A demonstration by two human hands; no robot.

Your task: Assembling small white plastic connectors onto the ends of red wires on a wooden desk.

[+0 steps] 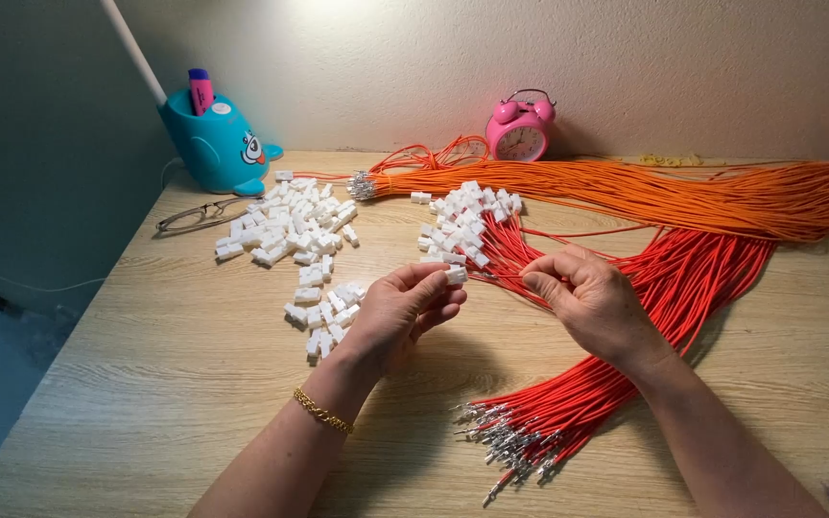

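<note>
So the white plastic connector [456,275] is pinched at the fingertips of the left hand [398,312], held up just above the table in the middle of the view, open end turned toward the other hand so a wire can go straight in. The right hand [592,299] is curled shut, thumb against fingers, apparently nipping a red wire near its end, though the wire tip itself is too small to make out. Both hands sit close together, almost touching.

Stuff is laid out in reach: loose connectors in 2 heaps to the left, a big pile [285,223] and a smaller pile [323,312] right beside the left wrist. The red wire bundle [626,336] fans out under the right hand, its bare metal terminals [510,446] bunched at the near end. Wires already wearing connectors [467,219] sit further back. An orange wire bundle [683,197] lies along the far edge.

Surface is a light wood-grain table [175,384] pushed against a plain beige wall. Back there: pink alarm clock [520,128], blue cartoon pen holder [215,144], and a pair of glasses [199,216]. Light seems to come from a lamp overhead at the left.
</note>
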